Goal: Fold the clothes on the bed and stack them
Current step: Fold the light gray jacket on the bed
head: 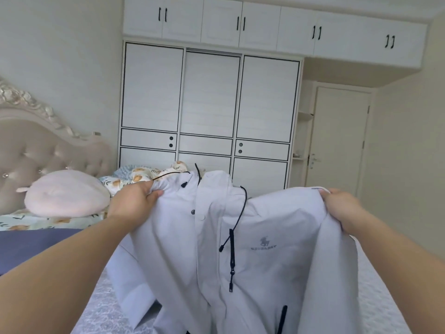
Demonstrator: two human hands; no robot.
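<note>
A pale lilac-white hooded jacket [265,237] with black drawcords, snap buttons and a grey chest logo hangs spread in the air above the bed [101,307]. My left hand [134,198] grips its upper left shoulder, fingers curled into bunched fabric near the hood. My right hand [342,208] pinches the upper right shoulder edge. The jacket's front faces me and its lower part drops out of view at the frame's bottom.
A pink round pillow [65,194] and a floral quilt [134,177] lie by the tufted headboard [48,145] at the left. A dark blue cloth [31,247] lies on the bed's left. White wardrobe [209,104] behind; closed door [337,141] at right.
</note>
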